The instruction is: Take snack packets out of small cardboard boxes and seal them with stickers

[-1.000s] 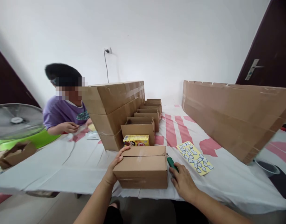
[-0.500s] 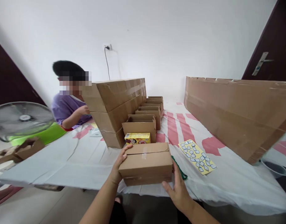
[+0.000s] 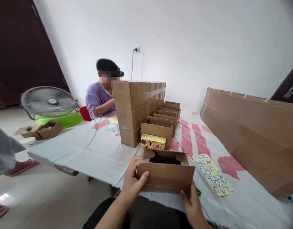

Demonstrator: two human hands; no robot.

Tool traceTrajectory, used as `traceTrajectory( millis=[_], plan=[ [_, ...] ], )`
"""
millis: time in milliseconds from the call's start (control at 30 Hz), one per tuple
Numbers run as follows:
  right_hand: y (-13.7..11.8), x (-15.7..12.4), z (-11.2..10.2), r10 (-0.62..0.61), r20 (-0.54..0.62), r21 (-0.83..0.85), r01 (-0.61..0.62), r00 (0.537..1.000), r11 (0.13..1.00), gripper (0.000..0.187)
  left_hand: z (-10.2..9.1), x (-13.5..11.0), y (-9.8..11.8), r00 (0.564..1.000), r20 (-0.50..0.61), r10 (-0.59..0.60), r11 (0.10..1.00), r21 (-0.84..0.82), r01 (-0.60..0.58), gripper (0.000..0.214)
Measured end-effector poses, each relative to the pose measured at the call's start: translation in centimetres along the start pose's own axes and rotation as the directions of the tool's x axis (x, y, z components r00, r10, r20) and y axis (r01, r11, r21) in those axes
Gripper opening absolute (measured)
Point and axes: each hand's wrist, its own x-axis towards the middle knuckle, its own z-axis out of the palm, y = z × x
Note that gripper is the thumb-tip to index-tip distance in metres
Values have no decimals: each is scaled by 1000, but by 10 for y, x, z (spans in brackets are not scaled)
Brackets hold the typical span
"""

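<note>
A small cardboard box [image 3: 167, 178] stands at the table's near edge, its top open, with a flap raised toward me and a dark inside partly visible. My left hand [image 3: 134, 178] grips its left end, thumb pressed on the front flap and fingers behind. At the lower right corner, my right hand [image 3: 191, 198] holds the box between thumb and fingers. Just behind it sits a yellow printed carton [image 3: 153, 142], against a row of open cardboard boxes [image 3: 158, 128]. A dark green item [image 3: 198, 191], mostly hidden, lies beside my right hand.
Stacked closed cartons [image 3: 131, 116] form a wall left of the row. A yellow sticker sheet [image 3: 212, 175] lies to the right, before a long cardboard panel [image 3: 251, 136]. Across the table [image 3: 89, 149] sits a person in purple [image 3: 95, 98], near a fan [image 3: 49, 101].
The box's top flaps have gone from closed to open. My left hand has shifted so its thumb lies on the front flap. The camera view has turned left.
</note>
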Motion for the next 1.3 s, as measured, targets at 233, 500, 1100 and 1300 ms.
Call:
traceTrajectory(
  millis=[233, 500, 1100, 1300],
  plan=[
    [-71, 38, -94, -31, -148, -79, 19, 989, 997, 24, -3, -44, 23, 973, 107, 203, 971, 102, -214, 10],
    [-187, 61, -81, -157, 713, -289, 491, 683, 822, 32, 20, -84, 24, 897, 51, 438, 824, 376, -424, 24],
    [-178, 95, -25, -1, 796, -580, 762, 606, 289, 25, 7, -76, 36, 892, 143, 428, 853, 261, -451, 32],
    [-200, 106, -43, -104, 746, -600, 731, 658, 324, 26, 7, -65, 36, 950, 46, 309, 923, 225, -311, 18]
  ],
)
